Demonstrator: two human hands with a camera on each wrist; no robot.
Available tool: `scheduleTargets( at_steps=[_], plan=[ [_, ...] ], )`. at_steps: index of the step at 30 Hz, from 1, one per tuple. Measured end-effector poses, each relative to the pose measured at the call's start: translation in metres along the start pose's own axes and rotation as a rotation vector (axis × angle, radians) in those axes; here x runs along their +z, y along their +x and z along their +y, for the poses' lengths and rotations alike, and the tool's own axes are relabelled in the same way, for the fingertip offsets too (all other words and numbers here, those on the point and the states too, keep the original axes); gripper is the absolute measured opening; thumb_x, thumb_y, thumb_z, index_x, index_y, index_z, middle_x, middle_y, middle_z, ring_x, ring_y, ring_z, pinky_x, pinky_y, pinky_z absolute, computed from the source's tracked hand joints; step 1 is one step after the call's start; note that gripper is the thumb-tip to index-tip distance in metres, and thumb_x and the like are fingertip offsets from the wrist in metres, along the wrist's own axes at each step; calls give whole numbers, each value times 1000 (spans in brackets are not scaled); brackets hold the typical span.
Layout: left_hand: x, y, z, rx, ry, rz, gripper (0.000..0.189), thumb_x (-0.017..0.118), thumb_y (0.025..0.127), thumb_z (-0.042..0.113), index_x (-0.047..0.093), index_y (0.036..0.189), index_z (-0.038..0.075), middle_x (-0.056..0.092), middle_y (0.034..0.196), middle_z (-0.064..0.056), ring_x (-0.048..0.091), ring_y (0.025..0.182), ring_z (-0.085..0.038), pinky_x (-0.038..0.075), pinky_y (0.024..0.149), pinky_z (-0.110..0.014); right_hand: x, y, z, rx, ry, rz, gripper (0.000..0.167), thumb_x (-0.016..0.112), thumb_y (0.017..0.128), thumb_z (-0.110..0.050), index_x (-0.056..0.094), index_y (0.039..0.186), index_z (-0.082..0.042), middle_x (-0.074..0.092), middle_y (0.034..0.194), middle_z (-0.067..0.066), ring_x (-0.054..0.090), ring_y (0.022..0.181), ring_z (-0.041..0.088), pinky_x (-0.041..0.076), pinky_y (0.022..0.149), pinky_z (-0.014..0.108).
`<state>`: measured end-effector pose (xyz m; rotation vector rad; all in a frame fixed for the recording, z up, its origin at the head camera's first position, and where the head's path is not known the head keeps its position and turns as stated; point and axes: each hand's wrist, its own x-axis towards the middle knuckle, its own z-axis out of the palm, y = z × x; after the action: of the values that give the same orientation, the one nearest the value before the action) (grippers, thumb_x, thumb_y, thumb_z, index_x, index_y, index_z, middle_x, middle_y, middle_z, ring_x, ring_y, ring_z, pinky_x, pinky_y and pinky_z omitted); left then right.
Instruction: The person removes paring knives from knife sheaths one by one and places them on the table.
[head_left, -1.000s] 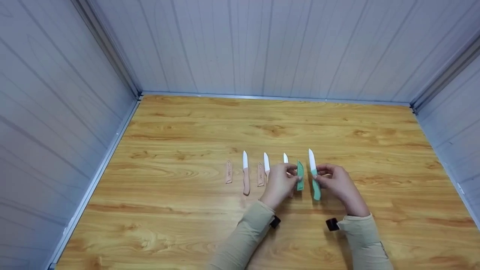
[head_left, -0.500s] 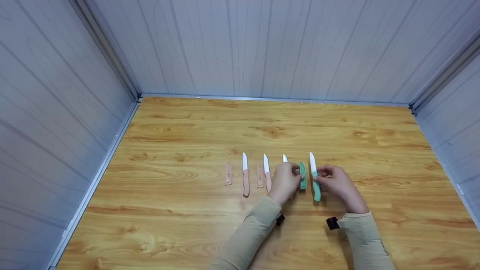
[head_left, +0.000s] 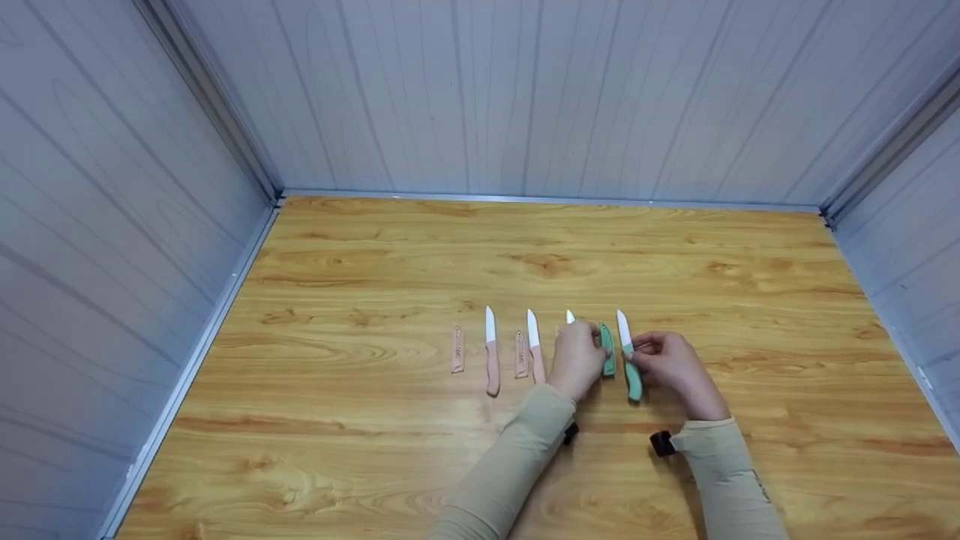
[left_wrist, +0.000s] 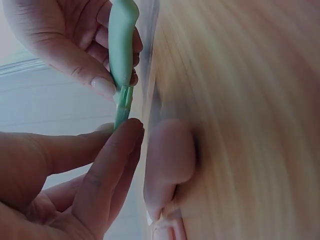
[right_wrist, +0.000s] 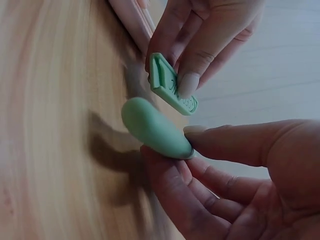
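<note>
My left hand (head_left: pixel 579 361) pinches a green knife sheath (head_left: pixel 608 358) between thumb and fingers. Just to its right, my right hand (head_left: pixel 677 371) holds a paring knife by its green handle (head_left: pixel 633 379), the white blade (head_left: pixel 623 327) pointing away from me. Sheath and knife stand side by side with a small gap in the head view. In the right wrist view the sheath (right_wrist: pixel 172 86) shows its slotted end and raised lettering, above the rounded butt of the handle (right_wrist: pixel 155 129). The blade cannot be seen in that view.
Left of my hands lie a pink-handled knife (head_left: pixel 492 367), a second one (head_left: pixel 536 360) partly covered, and a third white blade (head_left: pixel 570 316) mostly hidden by my left hand. Pink sheaths (head_left: pixel 457 351) lie beside them. Grey panels (head_left: pixel 495 97) wall the wooden table (head_left: pixel 360 450).
My left hand has shifted slightly right with the green sheath, closer to the knife. The green knife's tip has dropped a little in the head view; my right hand has barely moved.
</note>
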<state>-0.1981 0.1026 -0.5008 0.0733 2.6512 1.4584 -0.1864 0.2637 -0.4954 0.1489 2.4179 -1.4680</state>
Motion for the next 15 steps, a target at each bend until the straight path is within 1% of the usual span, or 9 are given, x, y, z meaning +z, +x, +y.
scheduleTargets(
  at_steps=[2, 6, 8, 11, 15],
  plan=[
    [2, 2, 1, -8, 14, 1, 7, 71, 77, -4, 70, 77, 3, 47, 58, 6, 46, 55, -10, 39, 50, -23, 0, 1, 1, 5, 10, 1, 33, 63, 90, -4, 55, 116, 14, 62, 89, 10, 62, 74, 14, 55, 62, 30],
    [4, 5, 3, -29, 53, -7, 18, 69, 77, -5, 62, 65, 7, 43, 55, 6, 43, 53, -10, 36, 47, -23, 0, 3, 2, 7, 6, 21, 32, 63, 89, -4, 56, 115, 14, 62, 85, 8, 61, 69, 13, 55, 60, 29],
    [5, 6, 4, -35, 77, -14, 21, 69, 77, -4, 59, 64, 9, 42, 55, 6, 43, 52, -10, 36, 47, -23, 0, 3, 3, 13, -2, 44, 32, 64, 89, -5, 57, 114, 13, 62, 85, 8, 60, 67, 12, 55, 59, 28],
    [6, 7, 5, -53, 95, -24, 24, 68, 77, -4, 56, 62, 10, 42, 55, 6, 43, 52, -11, 36, 47, -22, 1, 4, 2, 20, -12, 56, 33, 64, 89, -6, 57, 115, 12, 62, 87, 10, 61, 66, 13, 55, 59, 29],
    [7, 9, 4, -81, 72, -31, 27, 67, 76, -6, 54, 60, 11, 43, 54, 6, 44, 51, -10, 37, 47, -22, 2, 4, 2, 25, -15, 54, 33, 64, 89, -7, 57, 116, 11, 62, 90, 12, 62, 66, 14, 55, 59, 31]
  ],
)
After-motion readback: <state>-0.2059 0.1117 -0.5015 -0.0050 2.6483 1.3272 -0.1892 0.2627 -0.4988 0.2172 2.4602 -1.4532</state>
